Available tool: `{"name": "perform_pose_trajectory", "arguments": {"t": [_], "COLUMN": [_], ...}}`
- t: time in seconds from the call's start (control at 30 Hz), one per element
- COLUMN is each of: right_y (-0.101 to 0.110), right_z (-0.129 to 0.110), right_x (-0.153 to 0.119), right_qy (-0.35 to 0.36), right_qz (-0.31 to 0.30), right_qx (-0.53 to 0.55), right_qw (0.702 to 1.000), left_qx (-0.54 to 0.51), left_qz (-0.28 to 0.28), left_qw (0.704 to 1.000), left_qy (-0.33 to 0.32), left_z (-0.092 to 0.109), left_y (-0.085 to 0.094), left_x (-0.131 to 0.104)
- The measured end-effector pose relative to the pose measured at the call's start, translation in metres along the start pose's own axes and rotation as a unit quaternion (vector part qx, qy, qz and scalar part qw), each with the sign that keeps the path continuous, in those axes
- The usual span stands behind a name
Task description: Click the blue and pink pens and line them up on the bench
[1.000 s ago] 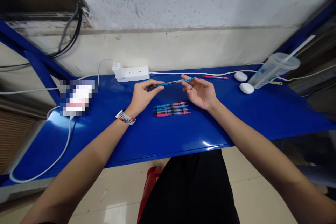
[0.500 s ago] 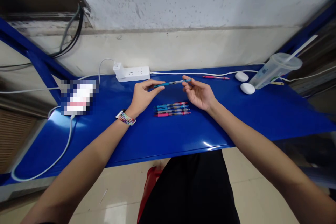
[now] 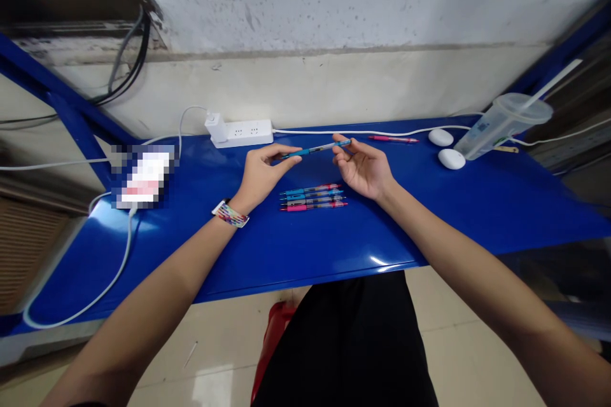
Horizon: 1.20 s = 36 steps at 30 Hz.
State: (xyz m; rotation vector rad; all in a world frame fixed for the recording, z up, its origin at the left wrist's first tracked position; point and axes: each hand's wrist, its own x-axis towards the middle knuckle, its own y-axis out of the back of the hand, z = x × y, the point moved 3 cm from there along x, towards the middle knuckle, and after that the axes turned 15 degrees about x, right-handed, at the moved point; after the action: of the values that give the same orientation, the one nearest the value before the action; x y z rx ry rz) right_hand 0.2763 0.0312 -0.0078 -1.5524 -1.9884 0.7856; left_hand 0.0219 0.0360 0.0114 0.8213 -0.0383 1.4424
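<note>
A blue pen with a clear barrel (image 3: 317, 149) is held up between both hands, above the blue table (image 3: 305, 254). Thumb and fingers of my left hand (image 3: 267, 172) pinch its blue end. At the clear end, my right hand (image 3: 361, 165) grips the pen with its fingertips, palm turned partly up. Below the hands, several pens lie side by side on the table, with a pink one (image 3: 312, 206) nearest me.
A white power strip (image 3: 248, 133) stands by the wall. A pink pen (image 3: 392, 139), two white rounded objects (image 3: 451, 159) and a clear cup with a straw (image 3: 501, 127) are at the back right. On the left lies a blurred-out device (image 3: 146, 178) with a white cable.
The clear end of the held pen has risen slightly and moved a little right with my right fingertips. My left hand has hardly moved.
</note>
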Motion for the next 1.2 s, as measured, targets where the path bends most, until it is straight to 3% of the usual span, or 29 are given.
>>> {"name": "perform_pose_trajectory", "arguments": {"t": [0.3, 0.63, 1.2], "right_y": [-0.003, -0.010, -0.009], "right_z": [0.001, 0.000, -0.001], "right_x": [-0.002, -0.007, -0.005], "right_qy": [-0.029, -0.080, -0.011], "right_qz": [0.025, -0.030, 0.000], "right_qx": [0.065, 0.097, -0.012], "right_qw": [0.997, 0.992, 1.000], "left_qx": [-0.003, -0.003, 0.002], "left_qz": [-0.003, 0.012, 0.013], "left_qw": [1.000, 1.000, 1.000], "left_qy": [-0.002, -0.003, -0.008], "left_z": [-0.001, 0.000, 0.003], "left_y": [0.000, 0.000, -0.001], "left_x": [0.000, 0.000, -0.002]}}
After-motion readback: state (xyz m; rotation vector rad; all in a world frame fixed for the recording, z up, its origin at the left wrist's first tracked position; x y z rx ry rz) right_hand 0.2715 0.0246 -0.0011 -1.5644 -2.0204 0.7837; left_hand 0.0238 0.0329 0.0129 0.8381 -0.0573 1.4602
